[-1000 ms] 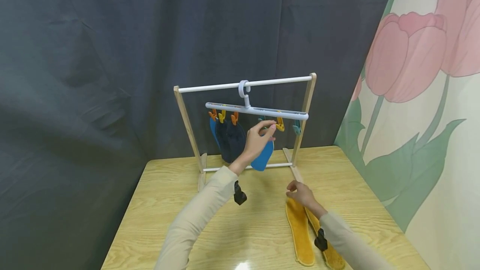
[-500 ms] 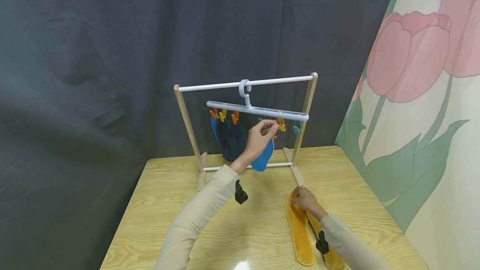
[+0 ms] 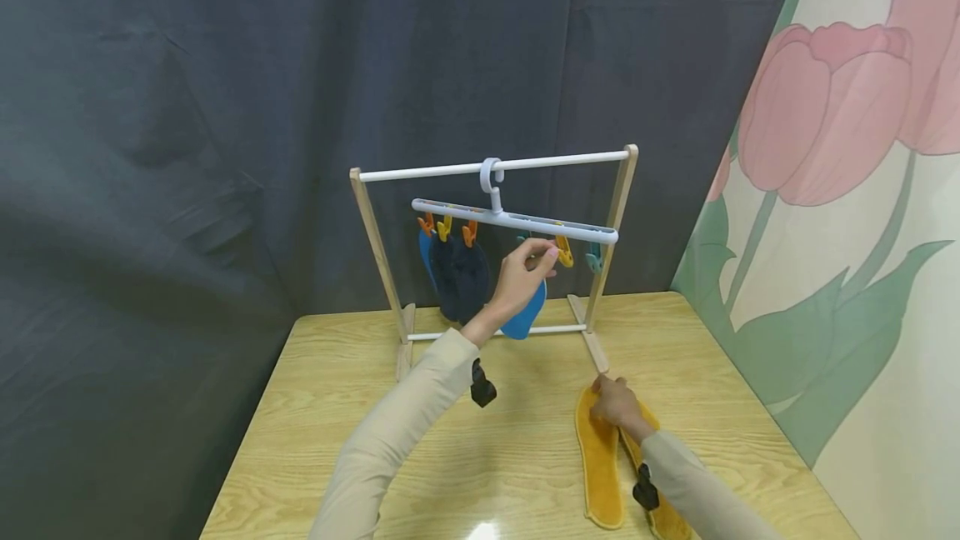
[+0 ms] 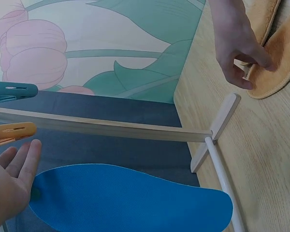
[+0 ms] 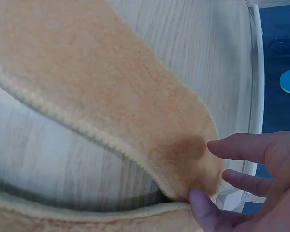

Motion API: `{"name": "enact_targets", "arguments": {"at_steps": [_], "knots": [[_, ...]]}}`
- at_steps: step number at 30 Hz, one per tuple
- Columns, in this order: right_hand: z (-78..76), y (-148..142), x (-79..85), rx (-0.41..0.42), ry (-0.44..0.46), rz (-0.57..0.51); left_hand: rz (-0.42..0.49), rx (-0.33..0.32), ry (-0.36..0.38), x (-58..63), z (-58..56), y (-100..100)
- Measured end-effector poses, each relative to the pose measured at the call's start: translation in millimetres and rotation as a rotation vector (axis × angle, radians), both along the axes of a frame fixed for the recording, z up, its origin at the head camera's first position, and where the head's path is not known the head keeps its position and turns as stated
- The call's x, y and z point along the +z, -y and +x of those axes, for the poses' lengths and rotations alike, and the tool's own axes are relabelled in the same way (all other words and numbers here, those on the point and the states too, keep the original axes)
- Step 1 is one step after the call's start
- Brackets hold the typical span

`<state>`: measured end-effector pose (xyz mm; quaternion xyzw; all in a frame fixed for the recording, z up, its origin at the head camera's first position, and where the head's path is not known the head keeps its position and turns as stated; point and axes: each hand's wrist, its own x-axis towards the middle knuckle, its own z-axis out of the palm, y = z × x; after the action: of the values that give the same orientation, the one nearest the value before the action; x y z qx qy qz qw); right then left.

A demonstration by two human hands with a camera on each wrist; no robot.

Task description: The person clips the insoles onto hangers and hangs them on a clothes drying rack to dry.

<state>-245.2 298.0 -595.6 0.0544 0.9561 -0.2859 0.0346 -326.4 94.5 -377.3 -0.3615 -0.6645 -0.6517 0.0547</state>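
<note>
My left hand (image 3: 521, 277) is raised under a pale hanger (image 3: 517, 219), its thumb and index finger pinching a yellow clothespin (image 3: 564, 252). In the left wrist view a blue insole (image 4: 130, 198) hangs just beyond this hand. My right hand (image 3: 618, 402) is low over the far end of a fuzzy yellow insole (image 3: 600, 473) lying on the table. Its fingers and thumb are spread about that end in the right wrist view (image 5: 251, 179), not closed on it. A second yellow insole (image 3: 670, 517) lies alongside, partly hidden by the right forearm.
The hanger hooks over the white top rod (image 3: 420, 174) of a wooden stand (image 3: 375, 244). Dark insoles (image 3: 468, 282) and another blue one hang at its left from orange and yellow clothespins. A teal clothespin (image 3: 594, 258) hangs at the right. Behind is a dark curtain (image 3: 225, 107).
My right hand has shifted slightly right and down onto the far end of the yellow insole, its fingers coming over it. The left hand stays at the yellow clothespin.
</note>
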Motion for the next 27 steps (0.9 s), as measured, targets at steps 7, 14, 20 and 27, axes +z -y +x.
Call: {"name": "enact_targets", "arguments": {"at_steps": [7, 14, 20, 27], "knots": [[1.9, 4, -2.9, -0.001, -0.014, 0.039, -0.005, 0.003, 0.005, 1.4, -0.5, 0], [3.1, 7, -4.1, -0.012, -0.033, 0.012, -0.001, 0.006, 0.012, 3.4, -0.4, -2], [4.1, 9, -3.5, -0.019, -0.033, 0.006, 0.007, 0.005, 0.037, 5.1, 1.0, -4], [4.9, 11, -3.4, -0.022, -0.076, -0.044, -0.014, 0.037, 0.020, 6.6, 3.9, -5]]}}
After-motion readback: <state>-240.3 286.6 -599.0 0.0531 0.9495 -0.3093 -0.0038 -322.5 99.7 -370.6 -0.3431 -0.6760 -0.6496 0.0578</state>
